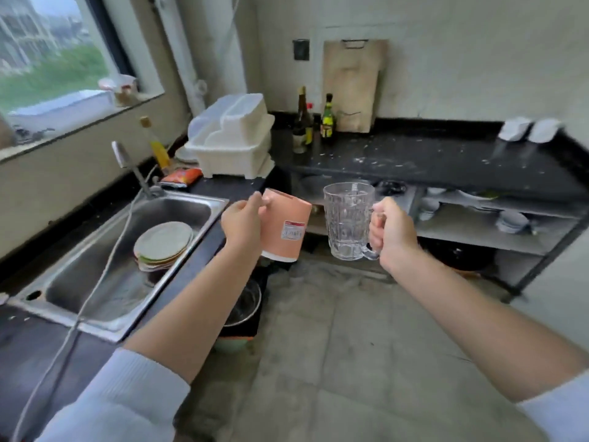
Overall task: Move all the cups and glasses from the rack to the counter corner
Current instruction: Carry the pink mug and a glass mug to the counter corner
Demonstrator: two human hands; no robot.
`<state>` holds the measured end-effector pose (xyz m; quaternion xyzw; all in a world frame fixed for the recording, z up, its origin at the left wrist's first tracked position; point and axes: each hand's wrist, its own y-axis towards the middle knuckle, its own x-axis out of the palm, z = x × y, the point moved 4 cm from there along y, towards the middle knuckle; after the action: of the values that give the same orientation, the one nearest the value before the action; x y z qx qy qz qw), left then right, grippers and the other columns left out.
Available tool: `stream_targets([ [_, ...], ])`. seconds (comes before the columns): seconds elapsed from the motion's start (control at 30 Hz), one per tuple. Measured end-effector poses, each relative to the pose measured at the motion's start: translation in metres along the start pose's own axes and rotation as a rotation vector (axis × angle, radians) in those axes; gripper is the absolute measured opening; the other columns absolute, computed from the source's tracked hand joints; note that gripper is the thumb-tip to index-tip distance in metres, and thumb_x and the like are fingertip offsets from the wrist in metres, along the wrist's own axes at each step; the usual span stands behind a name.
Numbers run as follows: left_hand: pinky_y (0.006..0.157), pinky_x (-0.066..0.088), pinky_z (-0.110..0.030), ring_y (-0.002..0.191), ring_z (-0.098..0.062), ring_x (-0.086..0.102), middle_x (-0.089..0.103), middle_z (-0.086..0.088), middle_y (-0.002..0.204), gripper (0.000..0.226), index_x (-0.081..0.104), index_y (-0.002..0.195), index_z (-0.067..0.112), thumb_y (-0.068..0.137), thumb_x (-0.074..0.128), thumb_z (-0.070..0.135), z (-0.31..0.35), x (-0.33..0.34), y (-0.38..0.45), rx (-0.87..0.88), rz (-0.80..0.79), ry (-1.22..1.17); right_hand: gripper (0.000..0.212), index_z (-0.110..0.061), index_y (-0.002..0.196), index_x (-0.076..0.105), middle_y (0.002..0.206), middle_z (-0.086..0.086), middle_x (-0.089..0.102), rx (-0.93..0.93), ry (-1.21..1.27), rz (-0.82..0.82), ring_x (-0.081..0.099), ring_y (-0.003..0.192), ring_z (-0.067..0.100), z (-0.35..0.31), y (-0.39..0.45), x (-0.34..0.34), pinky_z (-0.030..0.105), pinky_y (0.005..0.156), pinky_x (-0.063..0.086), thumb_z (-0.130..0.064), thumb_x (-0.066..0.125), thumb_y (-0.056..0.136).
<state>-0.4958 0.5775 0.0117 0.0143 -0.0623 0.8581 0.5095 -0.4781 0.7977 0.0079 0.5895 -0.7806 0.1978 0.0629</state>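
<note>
Over the floor, your left hand (242,223) grips a cup (285,229), your right hand (393,236) a glass (347,218); neither has reached the far counter (446,161) yet.

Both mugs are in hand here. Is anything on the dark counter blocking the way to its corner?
Partly. Bottles and a cutting board crowd the corner, but open counter lies beside them. Nothing stands between it and the pink cup or glass mug.
</note>
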Motion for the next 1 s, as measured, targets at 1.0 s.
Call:
stream_targets([
  [1.0,0.049,0.037,-0.024,0.055,-0.011,0.049,0.056,0.003,0.063,0.026,0.053,0.061,0.017,0.083,0.064,0.024,-0.077,0.727,0.102,-0.349,-0.564,0.042,0.040,-0.019,0.049,0.027,0.024,-0.004,0.023,-0.106,-0.007,0.739,0.019,0.026,0.006,-0.227,0.396,-0.434,0.022,0.041,0.020,-0.016,0.045,0.084],
])
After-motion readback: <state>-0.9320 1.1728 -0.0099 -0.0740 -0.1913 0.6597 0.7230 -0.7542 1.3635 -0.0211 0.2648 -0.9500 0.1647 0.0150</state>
